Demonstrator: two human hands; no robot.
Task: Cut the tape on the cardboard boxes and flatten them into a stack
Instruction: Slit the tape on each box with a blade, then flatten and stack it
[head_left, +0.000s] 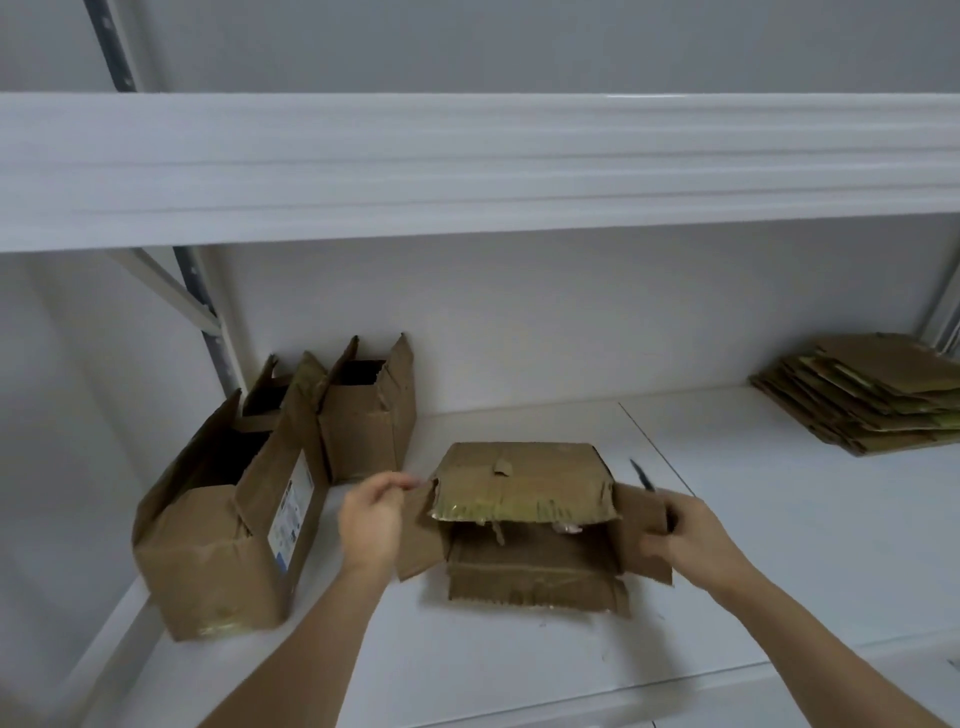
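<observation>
Brown cardboard box (524, 525), flaps splayed, tape torn

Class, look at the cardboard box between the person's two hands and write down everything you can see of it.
The box is brown corrugated cardboard, worn, with shiny tape remnants along its flap edges. It lies on the white shelf, its open end facing the camera, flaps splayed outward. The upper flap hangs over the opening. The left hand is at the left flap; the right hand grips the right flap and holds a dark blade.
</observation>
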